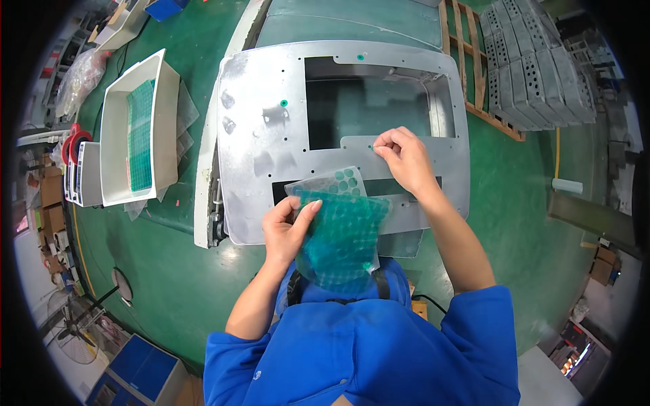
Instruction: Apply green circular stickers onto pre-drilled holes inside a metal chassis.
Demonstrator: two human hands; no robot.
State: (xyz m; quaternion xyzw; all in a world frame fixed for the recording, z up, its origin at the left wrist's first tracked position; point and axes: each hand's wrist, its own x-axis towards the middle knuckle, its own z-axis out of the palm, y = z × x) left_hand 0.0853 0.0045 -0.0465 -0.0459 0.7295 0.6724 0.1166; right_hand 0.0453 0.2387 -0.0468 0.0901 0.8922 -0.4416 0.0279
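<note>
My left hand [288, 227] grips a stack of green translucent sticker sheets [342, 233] between thumb and fingers. A paler backing sheet [349, 181] with several round green stickers sticks out at the top. My right hand [406, 159] is pinched over a grey metal panel [257, 149], below its large rectangular opening. A speck of green shows at these fingertips, seemingly a small round sticker, mostly covered by the fingers. Two more round green stickers lie around holes in the panel, one near the top edge [360, 57] and one left of the opening [284, 103].
A white bin [162, 115] holding green sheets stands at the left, beside red-handled scissors or a similar red-ringed tool [76, 139]. Perforated metal parts [535, 74] are stacked on a wooden pallet [477, 74] at the far right. A fan [74, 335] stands at the lower left.
</note>
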